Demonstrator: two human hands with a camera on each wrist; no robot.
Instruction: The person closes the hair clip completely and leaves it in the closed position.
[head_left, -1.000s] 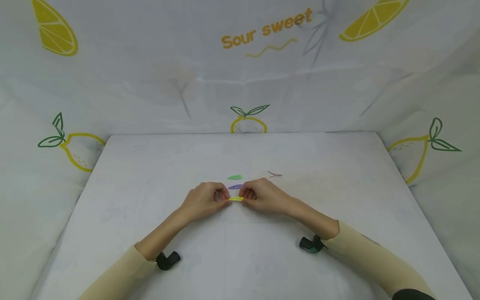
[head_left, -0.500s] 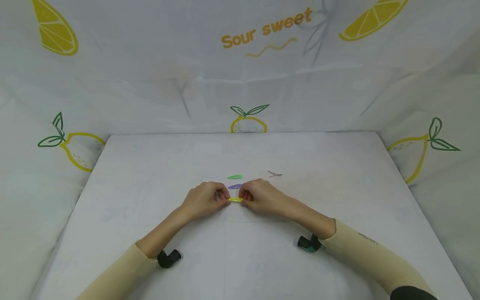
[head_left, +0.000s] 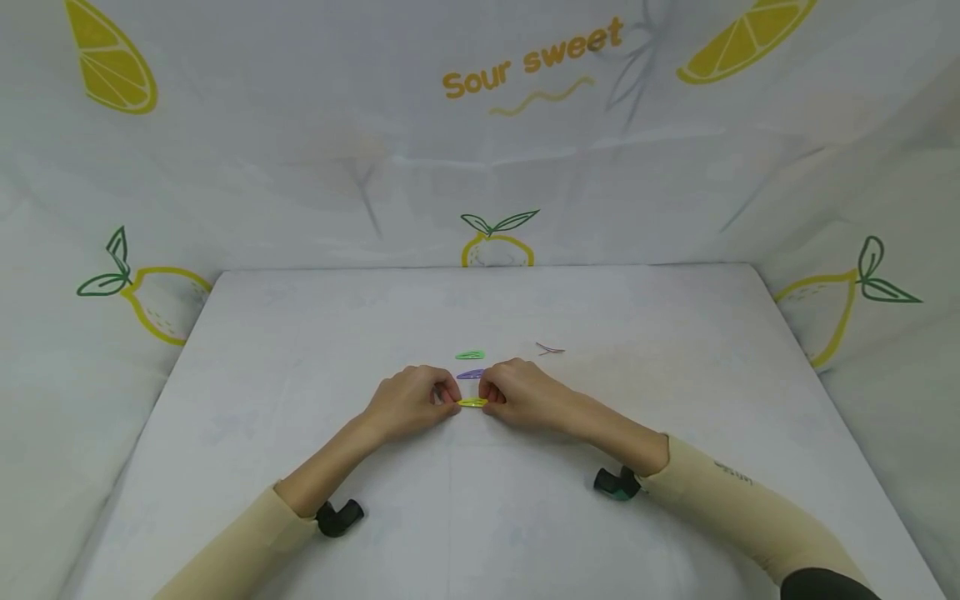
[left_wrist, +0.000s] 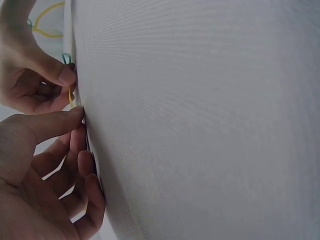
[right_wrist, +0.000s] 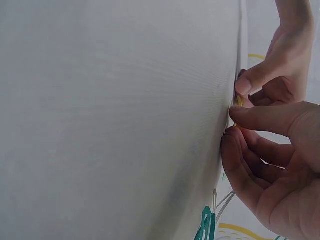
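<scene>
A yellow snap hair clip lies level near the middle of the white table. My left hand pinches its left end between thumb and forefinger, and my right hand pinches the right end the same way. Just beyond it lies a purple hair clip, its right tip close to my right fingers. Farther back is a green hair clip, roughly parallel to both. In the left wrist view, only a sliver of the yellow clip shows between the fingertips.
Thin dark hairpins lie beyond my right hand. A teal clip shows low in the right wrist view; the head view hides it. White cloth with lemon prints rises behind the table and at both sides.
The yellow hair clip has shifted slightly towards me, still between both hands. My right forearm has moved a little inward. The purple and green clips stay where they were.
</scene>
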